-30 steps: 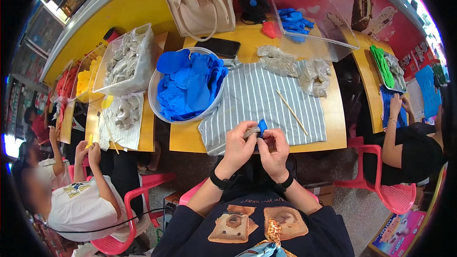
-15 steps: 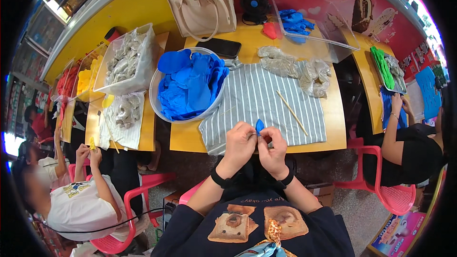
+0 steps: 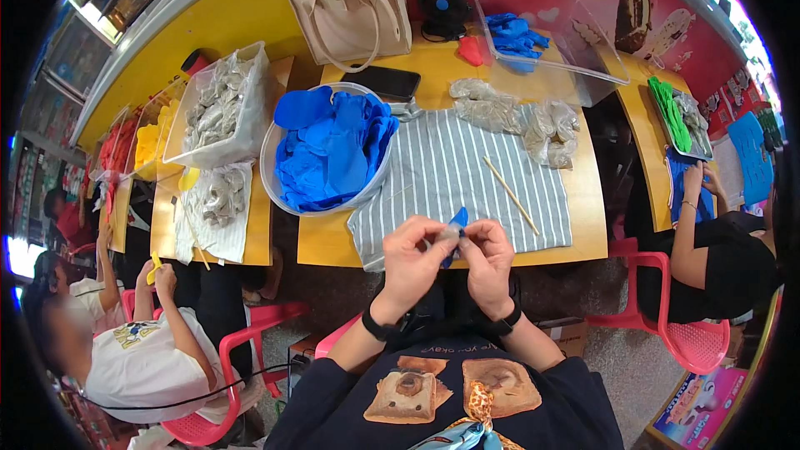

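In front of the near table edge, my left hand [image 3: 412, 252] and my right hand [image 3: 487, 262] meet with fingers pinched together. Between them is a small blue, balloon-like piece [image 3: 459, 217], its tip poking up above the fingertips and a lower bit showing under them. A greyish, translucent bit [image 3: 448, 235], perhaps a small filled packet, shows at the left fingertips, partly hidden. Left of the hands, a round clear tub [image 3: 267, 168] holds a heap of flat blue pieces [image 3: 337, 146]. Under and beyond the hands lies a grey striped cloth [image 3: 442, 158] with a thin wooden stick [image 3: 510, 194] on it.
Plastic packets of greyish-brown filling [image 3: 550, 129] lie at the cloth's far right. Behind stand a beige bag [image 3: 354, 21], a phone [image 3: 382, 82], a black fan [image 3: 443, 8] and a clear bin [image 3: 550, 83]. People work at side tables, one holding a yellow piece [image 3: 154, 268].
The blue piece has tilted to the right and shows more of its length. My hands have shifted slightly, and a greyish bit now shows at the left fingertips.
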Tool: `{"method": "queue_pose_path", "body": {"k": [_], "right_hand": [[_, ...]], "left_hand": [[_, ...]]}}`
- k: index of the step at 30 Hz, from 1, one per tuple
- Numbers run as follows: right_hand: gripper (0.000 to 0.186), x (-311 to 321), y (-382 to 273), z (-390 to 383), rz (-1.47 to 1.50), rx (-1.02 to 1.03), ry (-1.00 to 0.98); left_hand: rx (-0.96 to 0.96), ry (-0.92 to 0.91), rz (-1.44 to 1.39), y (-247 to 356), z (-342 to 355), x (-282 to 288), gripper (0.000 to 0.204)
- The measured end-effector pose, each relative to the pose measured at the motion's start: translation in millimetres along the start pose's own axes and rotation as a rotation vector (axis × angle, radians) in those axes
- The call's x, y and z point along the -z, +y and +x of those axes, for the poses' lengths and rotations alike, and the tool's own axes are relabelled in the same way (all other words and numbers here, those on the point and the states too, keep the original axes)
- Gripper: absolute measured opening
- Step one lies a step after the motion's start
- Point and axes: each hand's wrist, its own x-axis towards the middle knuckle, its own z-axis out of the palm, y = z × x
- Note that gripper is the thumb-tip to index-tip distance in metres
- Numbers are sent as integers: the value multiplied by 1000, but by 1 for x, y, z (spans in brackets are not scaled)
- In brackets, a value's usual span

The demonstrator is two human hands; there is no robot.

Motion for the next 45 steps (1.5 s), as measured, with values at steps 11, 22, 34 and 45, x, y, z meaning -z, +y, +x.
{"method": "queue_pose_path", "body": {"k": [11, 22, 34, 45], "right_hand": [[13, 13, 18, 19, -277, 147, 2], [12, 27, -2, 22, 525, -224, -177], [11, 14, -4, -3, -198, 73, -60], [11, 25, -14, 7, -359, 87, -318]], "left_hand": [[331, -168, -322, -19, 14, 4, 17], [396, -287, -537, -17, 6, -2, 50], [434, 4, -722, -23, -3, -13, 8], [513, -26, -847, -31, -5, -8, 2]]}}
